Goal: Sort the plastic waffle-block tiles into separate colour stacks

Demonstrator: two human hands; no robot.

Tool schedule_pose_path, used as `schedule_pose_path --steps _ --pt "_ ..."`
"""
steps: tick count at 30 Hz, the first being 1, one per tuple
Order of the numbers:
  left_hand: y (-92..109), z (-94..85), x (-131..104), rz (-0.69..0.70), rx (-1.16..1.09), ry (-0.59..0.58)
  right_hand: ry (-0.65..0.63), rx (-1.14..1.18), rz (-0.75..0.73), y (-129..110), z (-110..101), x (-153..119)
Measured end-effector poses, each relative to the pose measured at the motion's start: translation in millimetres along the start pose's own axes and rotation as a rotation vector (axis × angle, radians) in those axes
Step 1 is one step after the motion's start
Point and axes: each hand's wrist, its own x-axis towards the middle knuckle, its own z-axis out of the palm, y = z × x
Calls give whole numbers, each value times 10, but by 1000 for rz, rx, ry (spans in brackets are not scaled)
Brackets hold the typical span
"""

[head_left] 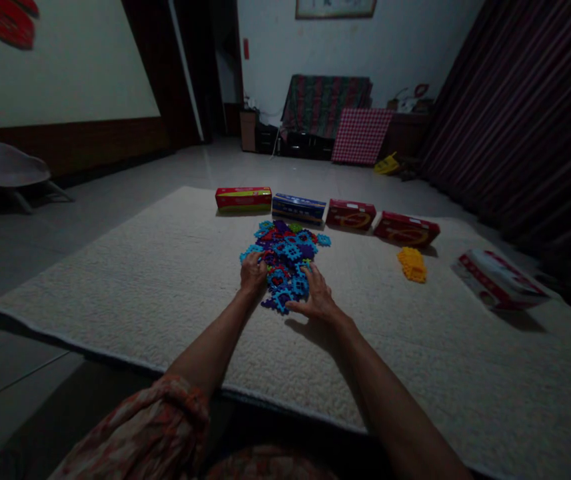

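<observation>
A heap of toothed plastic building pieces [292, 251], mostly blue and purple with some red and green, lies on the cream cover. My left hand [254, 272] is at the heap's left side with its fingers curled together among the pieces. What its fingertips hold, if anything, is too small to make out. Against the heap's right front edge rests my right hand [319, 297], thumb and fingers spread apart around blue pieces without gripping one. Off to the right, a separate cluster of yellow pieces [412, 265] sits on the cover.
Behind the heap stand a red and yellow-green box [244, 199], a blue box [298, 208] and two dark red boxes [350, 215]. A red and white box [502, 280] lies far right. The quilted cover [130, 287] ends at a front edge near my body.
</observation>
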Motion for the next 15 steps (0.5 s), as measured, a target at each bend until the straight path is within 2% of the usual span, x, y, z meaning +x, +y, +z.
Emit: schedule_pose_path --steps 5,8,15 --pt "38 40 -36 6 54 -58 -78 -69 22 -199 94 -37" --pt "54 63 -56 40 45 -94 -80 -96 48 -271 125 -64" --pt "137 4 -60 -4 99 -163 -48 -91 83 -247 98 -51"
